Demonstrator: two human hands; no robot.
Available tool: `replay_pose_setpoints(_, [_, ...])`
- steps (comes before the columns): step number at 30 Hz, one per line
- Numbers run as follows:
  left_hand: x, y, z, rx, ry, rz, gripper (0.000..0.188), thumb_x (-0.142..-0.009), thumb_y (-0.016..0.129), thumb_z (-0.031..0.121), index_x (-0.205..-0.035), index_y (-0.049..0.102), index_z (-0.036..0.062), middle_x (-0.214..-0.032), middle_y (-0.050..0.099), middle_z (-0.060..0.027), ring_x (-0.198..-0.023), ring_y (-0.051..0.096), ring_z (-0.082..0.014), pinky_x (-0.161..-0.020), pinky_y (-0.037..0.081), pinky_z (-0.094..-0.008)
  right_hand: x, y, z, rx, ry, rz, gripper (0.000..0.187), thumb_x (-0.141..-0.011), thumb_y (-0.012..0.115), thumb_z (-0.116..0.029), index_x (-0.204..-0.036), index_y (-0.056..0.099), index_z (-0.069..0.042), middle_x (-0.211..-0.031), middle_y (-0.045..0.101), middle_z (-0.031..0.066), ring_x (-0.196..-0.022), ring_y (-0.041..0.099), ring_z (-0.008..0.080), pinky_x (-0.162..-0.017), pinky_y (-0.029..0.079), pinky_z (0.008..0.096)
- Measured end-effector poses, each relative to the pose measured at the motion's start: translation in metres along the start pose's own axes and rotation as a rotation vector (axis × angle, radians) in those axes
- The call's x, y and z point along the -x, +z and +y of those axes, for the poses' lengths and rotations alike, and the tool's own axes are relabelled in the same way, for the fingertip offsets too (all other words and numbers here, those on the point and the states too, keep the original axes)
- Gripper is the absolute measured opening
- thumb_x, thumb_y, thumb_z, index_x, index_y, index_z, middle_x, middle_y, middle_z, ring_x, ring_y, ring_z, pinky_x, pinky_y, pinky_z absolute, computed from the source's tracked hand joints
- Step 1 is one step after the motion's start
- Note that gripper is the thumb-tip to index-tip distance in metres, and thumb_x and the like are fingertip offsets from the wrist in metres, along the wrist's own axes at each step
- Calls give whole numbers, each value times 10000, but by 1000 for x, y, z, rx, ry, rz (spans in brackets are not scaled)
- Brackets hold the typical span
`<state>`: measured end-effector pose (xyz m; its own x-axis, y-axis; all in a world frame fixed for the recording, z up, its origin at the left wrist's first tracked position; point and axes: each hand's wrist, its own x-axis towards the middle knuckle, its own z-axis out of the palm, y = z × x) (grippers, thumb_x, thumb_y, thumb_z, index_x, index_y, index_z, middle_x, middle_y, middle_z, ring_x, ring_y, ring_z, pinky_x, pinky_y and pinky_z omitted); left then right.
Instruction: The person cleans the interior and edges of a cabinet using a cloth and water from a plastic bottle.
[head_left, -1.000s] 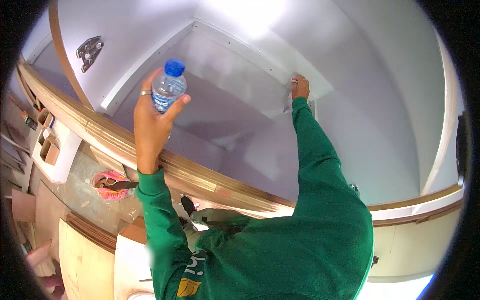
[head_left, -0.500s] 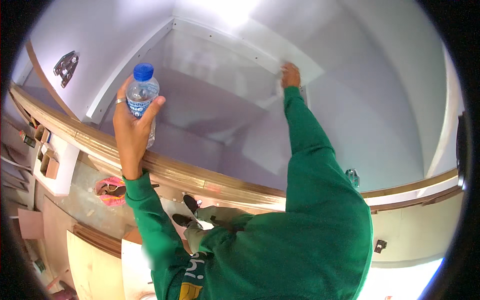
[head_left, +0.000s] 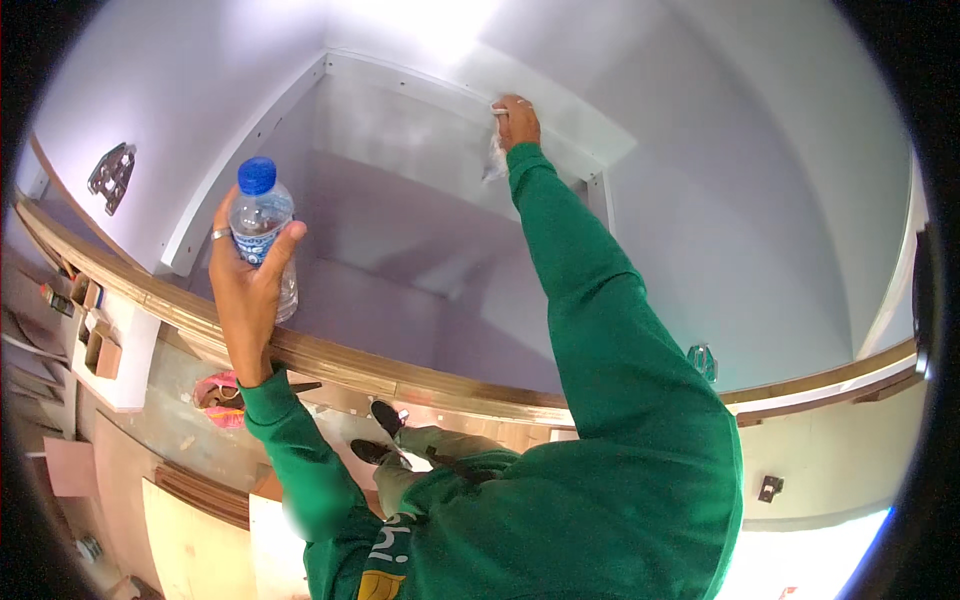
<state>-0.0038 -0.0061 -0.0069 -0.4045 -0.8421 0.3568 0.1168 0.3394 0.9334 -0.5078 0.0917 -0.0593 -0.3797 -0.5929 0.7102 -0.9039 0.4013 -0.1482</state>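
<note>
My left hand (head_left: 245,285) grips a clear plastic water bottle (head_left: 263,225) with a blue cap, held upright in front of an open lavender cabinet (head_left: 400,240). A ring shows on one finger. My right hand (head_left: 517,118) reaches far into the cabinet and presses a small crumpled white cloth (head_left: 495,155) against the upper back panel near the inner corner. Both arms wear green sleeves.
A wooden trim edge (head_left: 330,365) runs along the cabinet's front. A metal hinge plate (head_left: 110,175) sits on the left door panel, another hinge (head_left: 703,360) at the right. Below are wood boards, a white block (head_left: 110,350) and a pink object (head_left: 215,395) on the floor.
The view has shifted so both hands sit lower and further left in the picture. The right hand with the cloth stays on the upper back panel; the bottle stays upright in the left hand.
</note>
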Motion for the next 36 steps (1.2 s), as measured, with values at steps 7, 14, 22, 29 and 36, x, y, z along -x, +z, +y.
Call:
replay_pose_setpoints(7, [-1, -2, 5, 30, -17, -28, 643, -836, 821, 203, -1367, 507, 22, -1051, 667, -80, -914, 619, -142, -837, 504, -286, 76, -94, 136, 260, 46, 83, 176, -803, 620, -95, -968, 680, -90, -1017, 670, 146, -1037, 602, 362, -945, 473, 466])
replay_pose_setpoints(14, [-5, 6, 9, 110, -21, -61, 683, -820, 836, 233, -1378, 500, 27, -1086, 665, -96, -944, 633, -161, -840, 514, -295, 50, -55, 98, 140, 150, 82, 192, -853, 607, -191, -996, 700, -104, -1183, 671, 130, -1158, 569, 333, -1024, 436, 444])
replay_pose_setpoints(22, [-2, 2, 2, -26, 15, -8, 692, -818, 839, 250, -1362, 500, -10, -1073, 670, -108, -933, 631, -162, -828, 514, -299, -44, 58, -51, -204, 27, 39, 123, -829, 634, -197, -881, 688, -99, -911, 683, 165, -912, 636, 374, -819, 507, 466])
replay_pose_setpoints(29, [-3, 10, 2, -74, 4, 8, 702, -811, 842, 261, -1358, 498, -16, -1044, 681, -104, -893, 634, -156, -810, 516, -303, -11, 98, -120, -971, 330, -182, 251, -863, 713, -222, -1041, 652, -57, -808, 643, 68, -802, 591, 159, -733, 485, 331])
replay_pose_setpoints(36, [-2, 6, 7, -108, 2, 30, 685, -825, 824, 275, -1357, 500, -10, -1009, 688, -90, -874, 643, -150, -779, 519, -294, 33, 67, -187, -1298, 381, -339, 261, -964, 635, -208, -1174, 571, -66, -904, 592, 58, -812, 541, 126, -719, 482, 321])
